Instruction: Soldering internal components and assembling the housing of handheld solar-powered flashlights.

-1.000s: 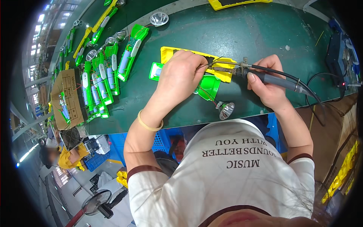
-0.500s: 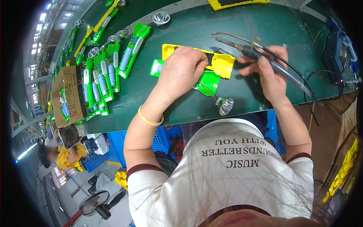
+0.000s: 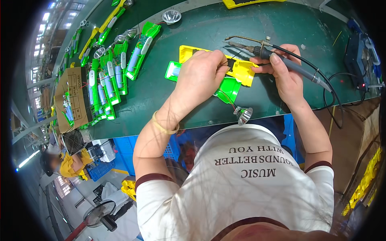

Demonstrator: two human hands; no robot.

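My left hand (image 3: 203,74) lies over a yellow plastic casing half (image 3: 243,74) and a green casing half (image 3: 229,90). Its thumb and forefinger are pinched at a thin dark wire (image 3: 232,60); the other fingers are hidden beneath. A pale battery cell shows at the green half's left end. From its lower end, thin wires run to a silvery lamp reflector (image 3: 243,115) by the table edge. My right hand (image 3: 287,80) grips a soldering iron (image 3: 297,68) with a thin metal tube along it. The iron's tip points left, above the casing, while the fingertips meet the casing's right end.
Green lamp bodies (image 3: 136,56) with cells and reflectors stand in rows at left, beside a cardboard box (image 3: 76,96). A blue soldering station (image 3: 356,60) sits at right, its black cable looping near the table edge. Another person (image 3: 72,162) is at far left.
The casing halves and reflector have shifted slightly right and down with my left hand. My right fingers have closed in on the casing's right end, and the iron now lies a little flatter.
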